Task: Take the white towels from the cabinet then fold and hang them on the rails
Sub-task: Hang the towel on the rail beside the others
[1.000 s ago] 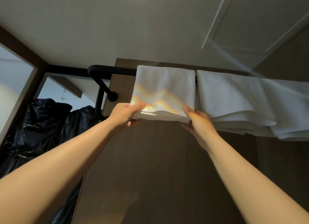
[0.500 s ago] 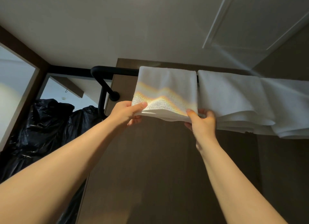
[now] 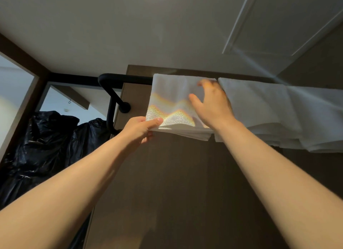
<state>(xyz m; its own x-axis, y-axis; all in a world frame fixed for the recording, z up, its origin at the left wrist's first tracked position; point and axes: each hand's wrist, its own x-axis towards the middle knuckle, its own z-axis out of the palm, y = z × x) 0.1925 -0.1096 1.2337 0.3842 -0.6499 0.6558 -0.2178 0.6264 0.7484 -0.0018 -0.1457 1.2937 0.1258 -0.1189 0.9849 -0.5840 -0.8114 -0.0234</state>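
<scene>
A folded white towel (image 3: 172, 92) hangs over the black rail (image 3: 126, 80) high on a brown panel, with a streak of coloured light across its lower half. My left hand (image 3: 141, 130) pinches its lower left corner between thumb and fingers. My right hand (image 3: 213, 103) lies flat on the towel's right side, fingers spread and blurred. To the right, another white towel (image 3: 259, 107) hangs on the same rail, and a third white towel (image 3: 319, 118) overlaps it at the far right.
The rail bends down at its left end to a round wall mount (image 3: 124, 107). Black plastic bags (image 3: 46, 137) bulge at the lower left. A brown panel (image 3: 176, 183) fills the space below the towels. White ceiling is above.
My right hand let go of the towel's lower right corner and moved up onto its front face. The left hand keeps its pinch on the lower left corner.
</scene>
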